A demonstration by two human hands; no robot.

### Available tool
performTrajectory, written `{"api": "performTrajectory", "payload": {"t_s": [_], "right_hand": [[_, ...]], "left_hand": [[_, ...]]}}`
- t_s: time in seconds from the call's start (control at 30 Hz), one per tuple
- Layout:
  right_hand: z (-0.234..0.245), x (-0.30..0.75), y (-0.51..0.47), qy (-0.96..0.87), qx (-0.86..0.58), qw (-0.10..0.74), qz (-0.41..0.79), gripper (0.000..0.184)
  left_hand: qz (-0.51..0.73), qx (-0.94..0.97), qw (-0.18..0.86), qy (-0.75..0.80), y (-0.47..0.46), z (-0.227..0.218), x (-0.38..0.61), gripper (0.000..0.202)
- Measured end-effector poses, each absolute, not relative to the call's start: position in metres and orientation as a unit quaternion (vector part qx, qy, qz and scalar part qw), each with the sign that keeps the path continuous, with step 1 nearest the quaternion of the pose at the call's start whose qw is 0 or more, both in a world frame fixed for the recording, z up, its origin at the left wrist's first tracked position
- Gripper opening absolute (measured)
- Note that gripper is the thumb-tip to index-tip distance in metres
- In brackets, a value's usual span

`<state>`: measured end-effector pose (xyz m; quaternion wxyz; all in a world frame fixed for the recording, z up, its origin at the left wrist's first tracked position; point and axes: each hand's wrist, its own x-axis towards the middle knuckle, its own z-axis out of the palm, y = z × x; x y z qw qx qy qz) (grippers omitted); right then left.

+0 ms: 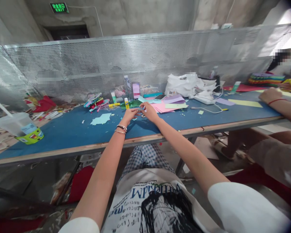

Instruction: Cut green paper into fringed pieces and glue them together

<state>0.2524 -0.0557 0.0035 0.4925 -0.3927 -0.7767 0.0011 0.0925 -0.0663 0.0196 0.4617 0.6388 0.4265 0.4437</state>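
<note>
The left hand and the right hand meet above the blue-topped table, their fingertips drawn together to pinch a tiny pale piece between them. It is too small and too covered to tell which way it points or how its long axis runs.

From the hands, a yellow-and-white upright glue stick stands near at ten o'clock; beyond it, a yellow glue stick lies lengthwise, left to right. A jagged light-blue paper sheet lies between eight and nine. At twelve — against the perforated metal partition — leans a phone with a lit pinkish screen. Overlapping pink paper sheets crowd the right hand at three, a dark flat phone and a crumpled white plastic bag at two. Farther off at three rests a co-worker's hand.

At eleven, a green-lit sign reads "EXIT"; the blue lettering on the white T-shirt is hard to read.
</note>
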Motion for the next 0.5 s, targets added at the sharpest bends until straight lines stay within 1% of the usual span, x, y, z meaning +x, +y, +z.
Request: {"api": "performTrajectory", "payload": {"t_s": [0.2, 0.5], "right_hand": [[0.0054, 0.2528, -0.0568, -0.775, -0.401, 0.488, -0.004, 0.013], [0.007, 0.2535, -0.0591, -0.756, -0.42, 0.501, -0.01, 0.015]], "left_hand": [[0.435, 0.642, 0.462, 0.43, -0.0662, 0.0202, 0.0919, 0.036], [0.431, 0.634, 0.476, 0.431, -0.0723, 0.0232, 0.0944, 0.032]]}}
